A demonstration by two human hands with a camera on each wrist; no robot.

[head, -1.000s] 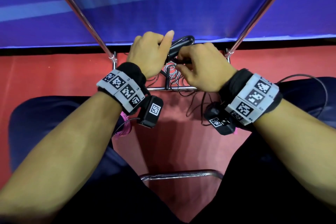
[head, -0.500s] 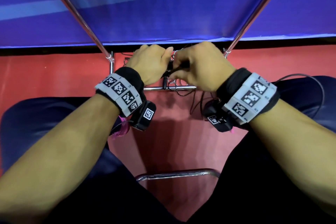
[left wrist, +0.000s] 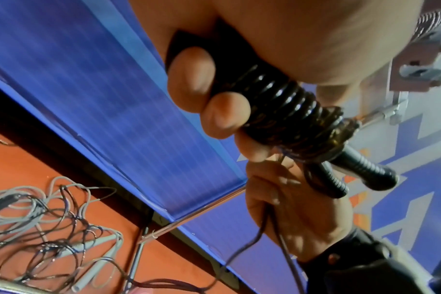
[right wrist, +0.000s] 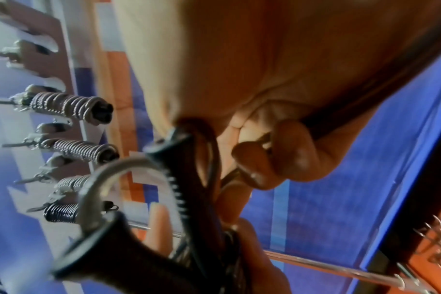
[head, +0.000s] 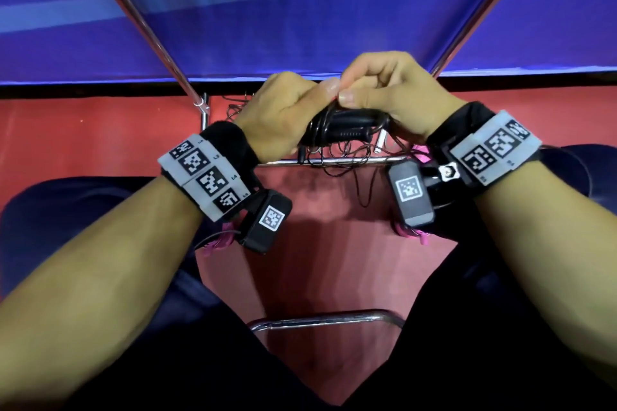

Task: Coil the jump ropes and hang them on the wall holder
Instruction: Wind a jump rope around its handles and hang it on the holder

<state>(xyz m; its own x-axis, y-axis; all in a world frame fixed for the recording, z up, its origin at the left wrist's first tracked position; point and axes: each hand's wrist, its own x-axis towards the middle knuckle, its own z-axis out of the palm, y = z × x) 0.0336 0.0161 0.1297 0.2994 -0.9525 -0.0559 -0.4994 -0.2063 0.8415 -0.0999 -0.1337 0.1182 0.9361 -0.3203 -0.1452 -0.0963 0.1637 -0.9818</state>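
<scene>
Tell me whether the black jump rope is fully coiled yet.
Partly coiled: turns wrap the black handles in the left hand, but loose cord trails below.

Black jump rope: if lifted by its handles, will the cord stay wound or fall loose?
The thin cord is probably floppy: it hangs in loose curves below the right hand. Its wraps round the handles would likely slacken if the left hand let go. The ribbed handles look stiff and easy to grip.
</scene>
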